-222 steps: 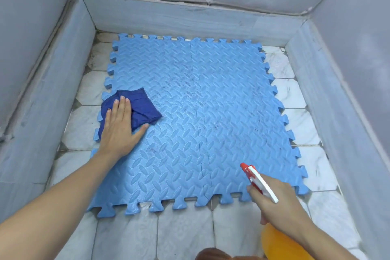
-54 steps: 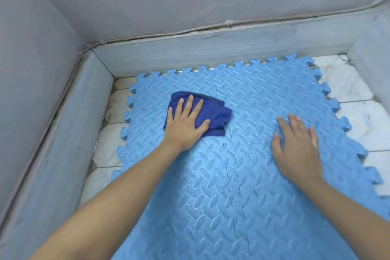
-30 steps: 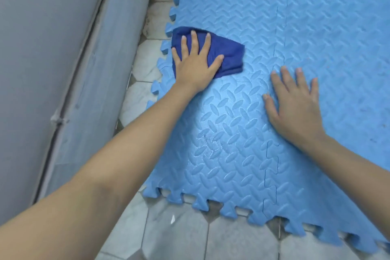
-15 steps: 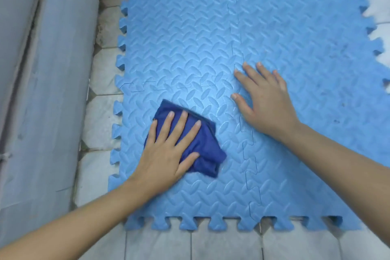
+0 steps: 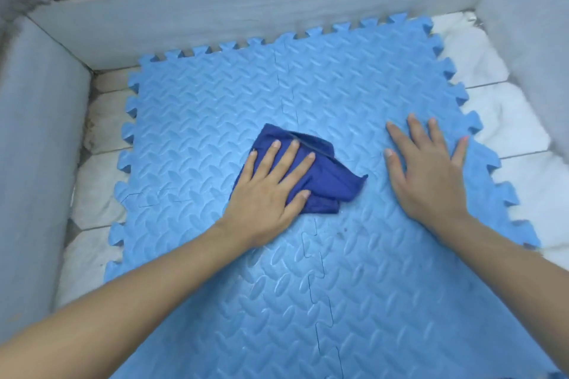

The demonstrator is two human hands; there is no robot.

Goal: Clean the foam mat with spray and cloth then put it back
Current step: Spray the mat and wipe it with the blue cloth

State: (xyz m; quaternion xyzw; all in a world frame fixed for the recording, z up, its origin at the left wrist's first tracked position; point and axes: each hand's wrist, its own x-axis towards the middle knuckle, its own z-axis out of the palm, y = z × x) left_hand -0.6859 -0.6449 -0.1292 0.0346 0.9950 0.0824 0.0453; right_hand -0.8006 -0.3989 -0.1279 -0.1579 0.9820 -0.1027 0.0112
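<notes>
Two hands are down on the foam mat [image 5: 215,120], both mine, both flat. My left hand [image 5: 268,194] presses on the dark blue cloth [image 5: 326,181] near the mat's middle, just left of the seam where the tiles lock together. The fingers [image 5: 289,160] are straight and spread across the cloth, the thumb lying along its near edge; nothing is gripped, the cloth is only pinned under the palm, crumpled, with a loose corner poking out to the right. My right hand [image 5: 431,175] lies on bare mat to the right of the cloth, apart from it, toward the mat's right edge. Its fingers [image 5: 418,138] are straight and fanned, holding nothing. The mat lies on the pale tiled floor [image 5: 508,120], its toothed far edge close against the grey wall base [image 5: 215,15], with a strip of floor showing along the left and right edges.
</notes>
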